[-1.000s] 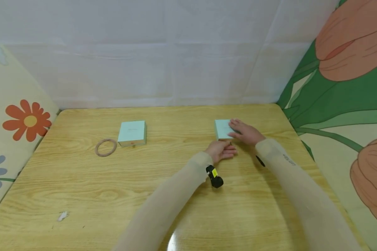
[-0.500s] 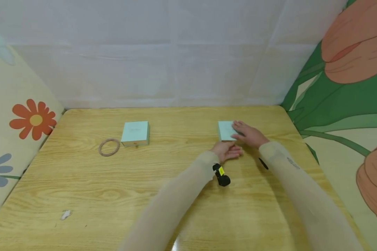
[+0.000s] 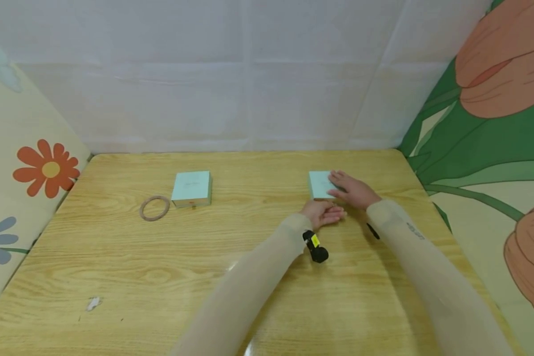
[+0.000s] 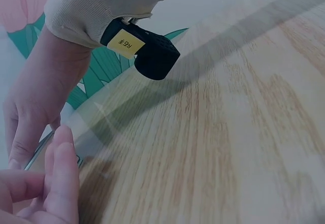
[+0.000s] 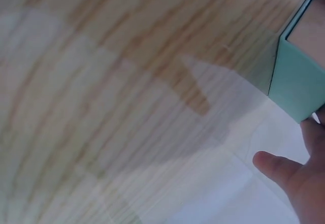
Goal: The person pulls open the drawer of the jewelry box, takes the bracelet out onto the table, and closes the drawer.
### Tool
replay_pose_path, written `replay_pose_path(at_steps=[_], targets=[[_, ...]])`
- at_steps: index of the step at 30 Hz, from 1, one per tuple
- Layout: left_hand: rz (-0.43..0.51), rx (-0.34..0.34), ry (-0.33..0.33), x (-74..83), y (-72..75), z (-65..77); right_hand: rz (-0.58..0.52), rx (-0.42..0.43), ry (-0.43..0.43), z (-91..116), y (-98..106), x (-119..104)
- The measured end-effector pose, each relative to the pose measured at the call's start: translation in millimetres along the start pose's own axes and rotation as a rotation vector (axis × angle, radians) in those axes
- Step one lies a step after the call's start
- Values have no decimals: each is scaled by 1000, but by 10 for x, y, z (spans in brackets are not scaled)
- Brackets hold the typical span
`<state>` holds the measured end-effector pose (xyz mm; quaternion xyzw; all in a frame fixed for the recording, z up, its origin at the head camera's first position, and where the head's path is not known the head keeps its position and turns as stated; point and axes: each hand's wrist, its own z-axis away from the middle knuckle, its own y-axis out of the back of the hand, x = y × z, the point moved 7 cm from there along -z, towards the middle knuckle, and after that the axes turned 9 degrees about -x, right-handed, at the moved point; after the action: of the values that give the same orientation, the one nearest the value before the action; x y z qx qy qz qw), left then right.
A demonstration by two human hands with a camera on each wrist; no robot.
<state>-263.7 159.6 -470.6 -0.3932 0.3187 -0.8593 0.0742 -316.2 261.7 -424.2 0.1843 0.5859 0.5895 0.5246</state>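
A pale turquoise box (image 3: 319, 185) with a flat top lies at the table's back right. On its top rest the fingers of my right hand (image 3: 353, 191), and in the right wrist view the thumb (image 5: 277, 165) stands straight, apart from the green box side (image 5: 295, 82). My left hand (image 3: 322, 214) is at the box's front edge, palm up, with several fingers extended. Its thumb and index tips are hidden at the edge, so whether they pinch anything cannot be told. In the left wrist view, its fingers (image 4: 62, 178) are close to the right hand (image 4: 33, 99).
A similar turquoise box (image 3: 191, 187) with a small tab at its front sits at the back left. Beside it lies a brownish ring (image 3: 155, 208). A white scrap-like patch (image 3: 93, 303) is on the wooden table (image 3: 160, 262). Flowered panels flank both sides.
The head view has shifted a little, moving the whole scene slightly rightward. My left hand has edged slightly to the right along the box front; my right hand stays on top.
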Motion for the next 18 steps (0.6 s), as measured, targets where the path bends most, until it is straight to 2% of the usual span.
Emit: replay_pose_path(at_steps=[5,12,18], targets=[[-25,-8,0,12,10,14,11,-3,-2,-8,-1,21],[3,5,11,-31,27,-2,1,-27,-25,-21,-23,60],[-14,-8,16,-34,30,-26,0,-35,-35,-20,-3,39]])
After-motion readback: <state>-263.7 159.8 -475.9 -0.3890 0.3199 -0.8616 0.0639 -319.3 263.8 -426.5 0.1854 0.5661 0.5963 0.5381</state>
